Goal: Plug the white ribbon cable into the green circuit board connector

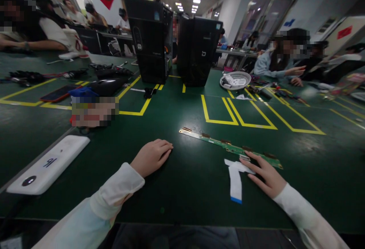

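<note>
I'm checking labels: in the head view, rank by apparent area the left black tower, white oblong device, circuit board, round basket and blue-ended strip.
1. Left black tower
2. White oblong device
3. Circuit board, long but thin
Last, unranked: round basket and blue-ended strip look alike; the basket is farther away.

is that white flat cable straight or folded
Folded: the white flat cable bends sharply, one stretch toward the right hand, the blue-tipped one toward the near table edge.
</note>
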{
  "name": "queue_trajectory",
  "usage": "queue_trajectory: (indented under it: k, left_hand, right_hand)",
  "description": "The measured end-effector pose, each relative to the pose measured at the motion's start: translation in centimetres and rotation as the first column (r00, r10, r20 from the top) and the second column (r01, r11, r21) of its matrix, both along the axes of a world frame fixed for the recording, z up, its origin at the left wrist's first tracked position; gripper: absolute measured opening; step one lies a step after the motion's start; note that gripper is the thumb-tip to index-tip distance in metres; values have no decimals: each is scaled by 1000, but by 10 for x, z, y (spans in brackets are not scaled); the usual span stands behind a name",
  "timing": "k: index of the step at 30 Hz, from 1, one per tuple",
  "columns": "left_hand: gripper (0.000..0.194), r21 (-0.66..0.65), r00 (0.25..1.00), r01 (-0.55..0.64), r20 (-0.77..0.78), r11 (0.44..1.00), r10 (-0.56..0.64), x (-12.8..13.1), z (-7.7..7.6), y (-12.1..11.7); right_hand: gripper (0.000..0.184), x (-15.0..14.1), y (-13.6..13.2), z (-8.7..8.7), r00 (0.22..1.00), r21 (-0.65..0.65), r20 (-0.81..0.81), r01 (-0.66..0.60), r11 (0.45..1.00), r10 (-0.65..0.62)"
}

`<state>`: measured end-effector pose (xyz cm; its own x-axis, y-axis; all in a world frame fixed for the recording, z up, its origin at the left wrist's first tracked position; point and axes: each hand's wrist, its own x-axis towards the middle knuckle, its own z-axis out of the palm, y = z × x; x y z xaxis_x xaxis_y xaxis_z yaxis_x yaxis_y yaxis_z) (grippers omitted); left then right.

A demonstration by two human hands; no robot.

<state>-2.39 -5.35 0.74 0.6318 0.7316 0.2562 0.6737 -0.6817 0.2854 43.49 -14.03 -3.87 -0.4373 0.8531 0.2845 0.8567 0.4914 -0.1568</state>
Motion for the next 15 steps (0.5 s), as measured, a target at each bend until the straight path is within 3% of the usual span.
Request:
queue_trajectory:
  k: [8, 12, 15]
  left_hand:
    - [30, -4, 999, 3, -32, 1000, -3, 2, -3, -1]
    - [30, 1, 999, -6, -47, 1000, 6, 3, -3, -1]
    - [30, 4, 999, -7, -54, 1000, 7, 4, -2, -2]
  right_hand:
    - [49, 118, -57, -14, 947, -62, -27, 317, 946, -319]
    - [53, 166, -70, -22, 896, -100, 41, 443, 891, -441]
    - [56, 186, -71, -27, 865, -75, 54, 502, 862, -499]
